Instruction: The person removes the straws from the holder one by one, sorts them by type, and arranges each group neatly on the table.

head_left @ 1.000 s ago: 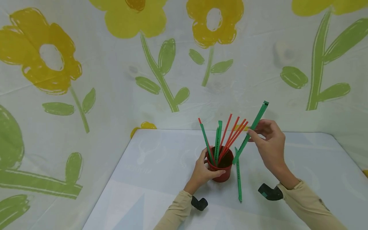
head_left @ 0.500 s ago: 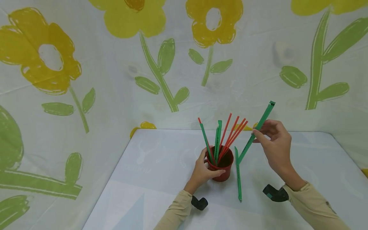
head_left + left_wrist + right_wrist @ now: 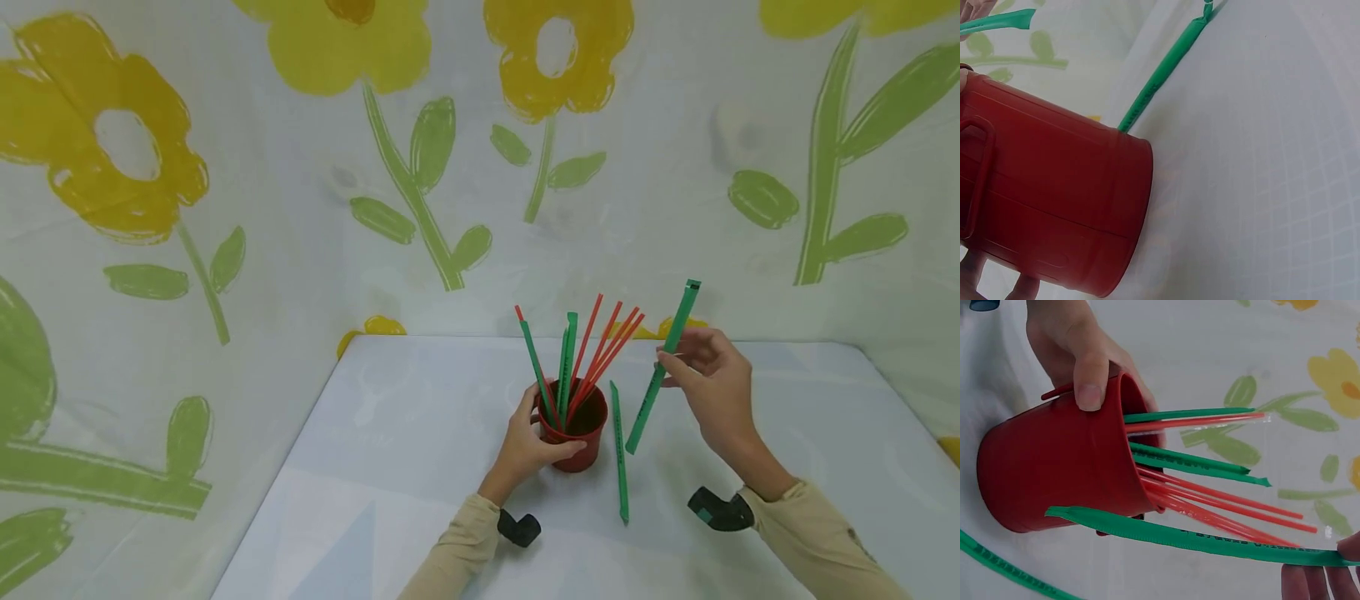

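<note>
My left hand (image 3: pixel 528 443) grips a red plastic cup (image 3: pixel 581 458), its thumb over the near side of the rim. Red straws (image 3: pixel 1225 494) and green-wrapped straws (image 3: pixel 1192 464) lean inside the cup; at the left, a red tip sticks out of a green wrapper. To the right of the cup, my right hand (image 3: pixel 716 387) pinches another green-wrapped straw (image 3: pixel 649 402) between thumb and fingers, slanted, its lower end apart from the cup. One more wrapped straw (image 3: pixel 618 454) lies on the table between cup and held straw. A handle loop (image 3: pixel 984 175) shows on the cup's side.
The pale table (image 3: pixel 390 467) has its far edge against a white curtain (image 3: pixel 300 208) printed with yellow flowers. Dark devices sit at the left wrist (image 3: pixel 519 528) and the right wrist (image 3: pixel 720 508).
My right hand has moved rightward from the cup with the wrapped straw, then dipped slightly; the straw's lower end is now further right and lower. The left hand and cup have hardly moved.
</note>
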Demonstrator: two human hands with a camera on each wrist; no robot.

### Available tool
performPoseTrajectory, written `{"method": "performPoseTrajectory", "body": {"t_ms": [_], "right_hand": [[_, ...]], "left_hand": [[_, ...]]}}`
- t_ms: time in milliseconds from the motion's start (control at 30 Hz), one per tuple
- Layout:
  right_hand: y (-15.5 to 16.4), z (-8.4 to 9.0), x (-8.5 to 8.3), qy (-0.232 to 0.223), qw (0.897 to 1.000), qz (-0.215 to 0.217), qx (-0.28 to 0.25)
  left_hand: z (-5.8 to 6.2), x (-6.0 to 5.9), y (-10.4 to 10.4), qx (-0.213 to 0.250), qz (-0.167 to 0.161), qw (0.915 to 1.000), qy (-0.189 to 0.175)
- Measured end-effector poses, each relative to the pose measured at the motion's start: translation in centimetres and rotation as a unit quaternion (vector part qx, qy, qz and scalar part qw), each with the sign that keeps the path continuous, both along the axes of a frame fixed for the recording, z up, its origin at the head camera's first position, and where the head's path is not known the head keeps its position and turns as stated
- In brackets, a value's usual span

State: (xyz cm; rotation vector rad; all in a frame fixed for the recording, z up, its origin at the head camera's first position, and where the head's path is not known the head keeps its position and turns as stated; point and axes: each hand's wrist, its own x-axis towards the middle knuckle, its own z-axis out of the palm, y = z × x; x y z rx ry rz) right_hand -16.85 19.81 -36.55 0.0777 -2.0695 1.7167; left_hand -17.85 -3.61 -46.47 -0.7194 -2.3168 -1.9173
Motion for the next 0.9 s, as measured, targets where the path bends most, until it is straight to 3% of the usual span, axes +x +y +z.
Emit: {"method": "performPoseTrajectory", "body": {"t_ms": [167, 500, 900], "right_hand": [[0.6, -1.0, 0.0, -0.016, 0.999, 0.009, 0.03], [1.3, -2.2, -0.5, -0.04, 0.999, 0.033, 0.01], [1.8, -3.1, -0.8, -0.105, 0.994, 0.015, 0.042]], "left_hand": [[-0.2, 0.4, 0.1, -0.005, 0.004, 0.9999, -0.012], [-0.1, 0.2, 0.1, -0.004, -0.001, 1.0, -0.006], [0.0, 0.1, 0.1, -0.002, 0.002, 1.0, 0.0]]}}
